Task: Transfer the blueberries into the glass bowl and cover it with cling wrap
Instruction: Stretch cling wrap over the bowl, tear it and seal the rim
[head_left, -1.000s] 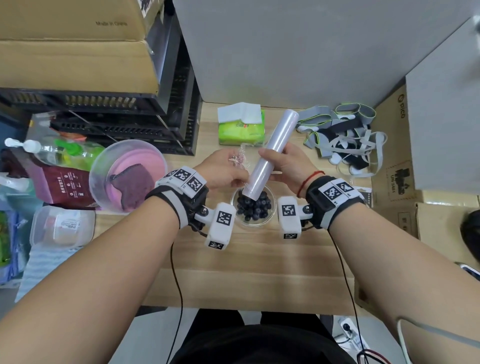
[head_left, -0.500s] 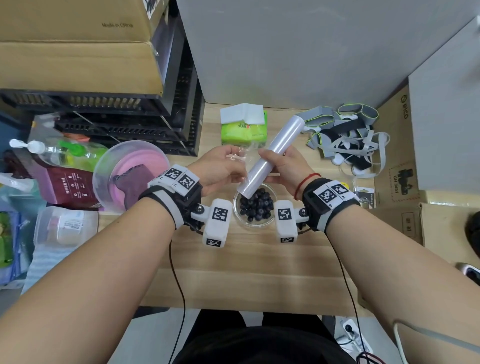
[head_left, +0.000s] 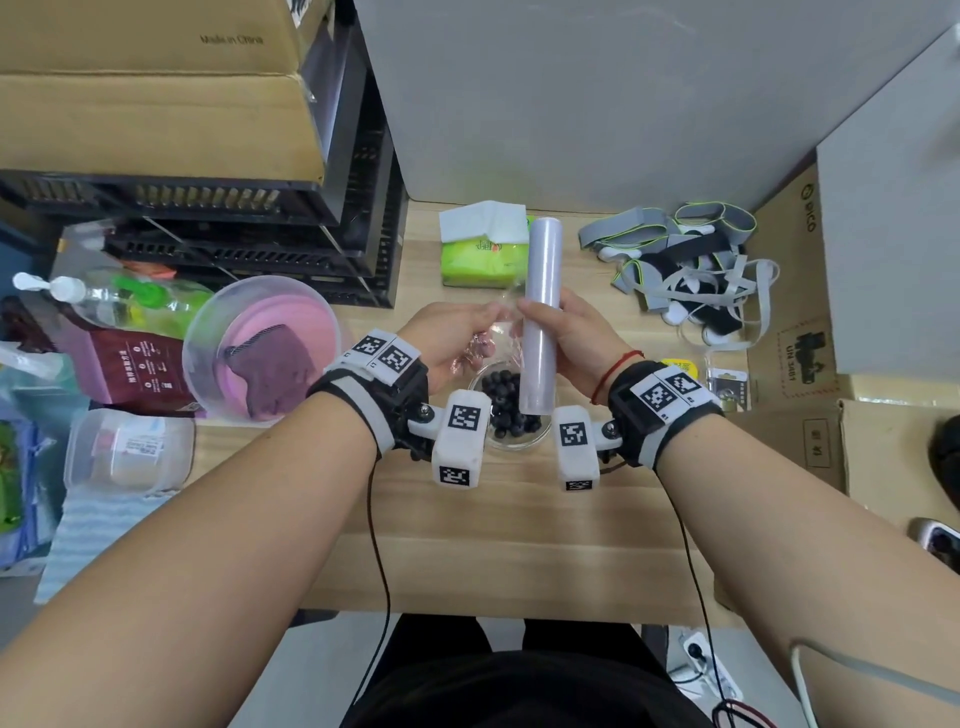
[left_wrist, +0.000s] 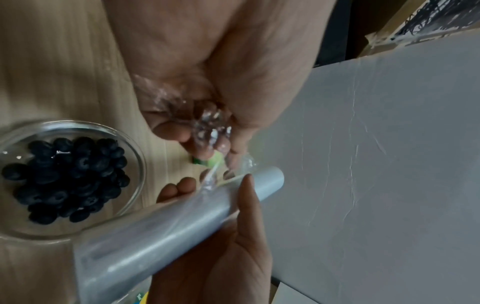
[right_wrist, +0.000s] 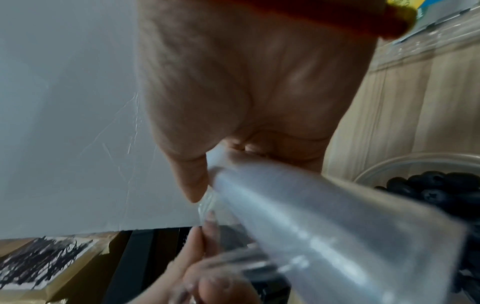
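A small glass bowl (head_left: 511, 440) (left_wrist: 135, 164) full of blueberries (head_left: 501, 400) (left_wrist: 70, 176) stands on the wooden table, just below both hands. My right hand (head_left: 566, 338) grips a roll of cling wrap (head_left: 540, 312) (left_wrist: 166, 232) (right_wrist: 324, 226), held nearly upright above the bowl. My left hand (head_left: 457, 338) pinches the crumpled loose end of the film (head_left: 493, 338) (left_wrist: 210, 127), a short stretch of it pulled off the roll. The left fingertips are partly hidden by the film.
A clear tub (head_left: 260, 348) holding pink lids and a purple cloth sits to the left, beside a lidded plastic box (head_left: 130, 449). A green tissue pack (head_left: 483, 249) lies behind the hands, grey straps (head_left: 685, 265) at the back right, cardboard boxes (head_left: 795, 364) on the right.
The roll has swung from leaning right to nearly upright over the bowl. My left hand keeps its pinch on the film end, and a short stretch now shows between the hands.
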